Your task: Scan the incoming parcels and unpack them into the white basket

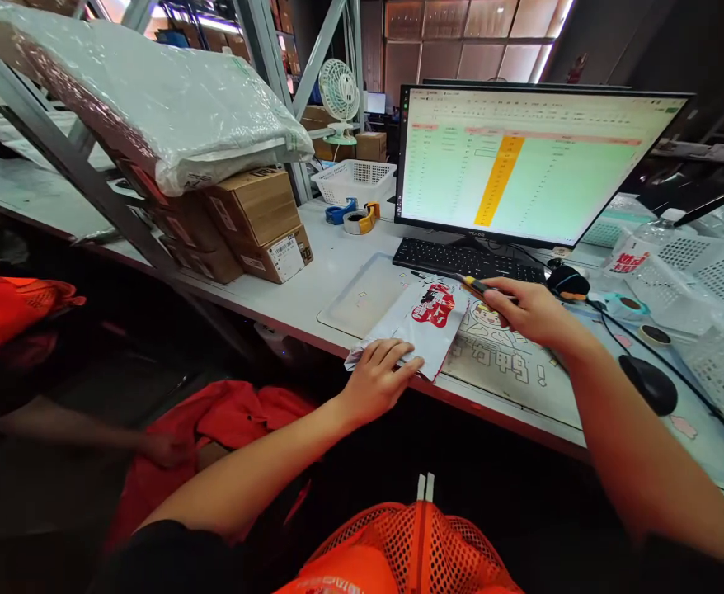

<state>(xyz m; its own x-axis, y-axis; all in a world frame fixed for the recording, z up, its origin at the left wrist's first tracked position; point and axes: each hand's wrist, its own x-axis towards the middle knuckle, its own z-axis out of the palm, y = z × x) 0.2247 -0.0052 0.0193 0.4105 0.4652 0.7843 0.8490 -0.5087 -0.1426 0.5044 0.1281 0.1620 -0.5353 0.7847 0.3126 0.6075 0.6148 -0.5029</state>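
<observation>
A white mailer bag (420, 326) with a red printed mark lies flat on the desk's front edge. My left hand (378, 378) rests on its near corner with the fingers spread flat, pressing it down. My right hand (526, 309) is closed around a small yellow and black tool (474, 285), whose tip touches the bag's far edge. Both hands are in front of the black keyboard (467, 260) and the monitor (528, 161).
Cardboard boxes (256, 223) sit under a wrapped bundle (170, 107) on the left. Tape dispensers (355, 216) and a white basket (355, 177) lie behind. A black mouse (650, 384), tape rolls (631, 307) and white baskets (717, 276) are on the right. Another person's hand (164, 450) reaches over red fabric at lower left.
</observation>
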